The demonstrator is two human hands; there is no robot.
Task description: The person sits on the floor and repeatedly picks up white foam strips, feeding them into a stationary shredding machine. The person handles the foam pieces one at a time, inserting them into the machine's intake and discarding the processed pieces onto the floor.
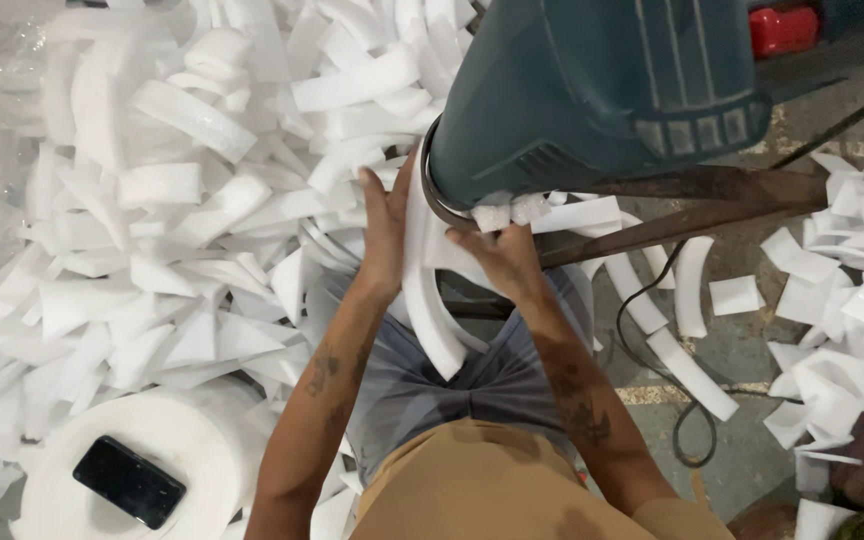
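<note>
1. The left hand (384, 225) lay flat and open-fingered against the left face of a curved white foam strip (430, 300), pressing it rather than closing round it.
2. The right hand (500, 255) gripped the same strip from the right, fingers curled over its upper part just under the machine.
3. The strip stood on edge between the two hands, its top against the metal ring (437, 190) at the mouth of a big blue-green motor housing (592, 90), its lower end hanging down over the person's grey shorts (422, 385).
4. The housing filled the upper middle of the view and hid whatever the foam met there; small white foam crumbs (510, 210) clung to its lower rim.
5. Rusty brown metal bars (712, 195) ran from under the housing to the right, closing off that side near the right wrist.
6. A deep heap of white foam offcuts (152, 200) crowded the whole left side, reaching up to the left hand.
7. At lower left a round white foam roll (192, 430) carried a black phone (129, 482) lying flat on top.
8. On the right, more loose foam scraps (852, 290) and a black cable (687, 420) lay on the grey floor (752, 450); the barest floor was there, between the bars and the scraps.
9. A red object (782, 30) sat at the top right edge, well apart from the hands.
</note>
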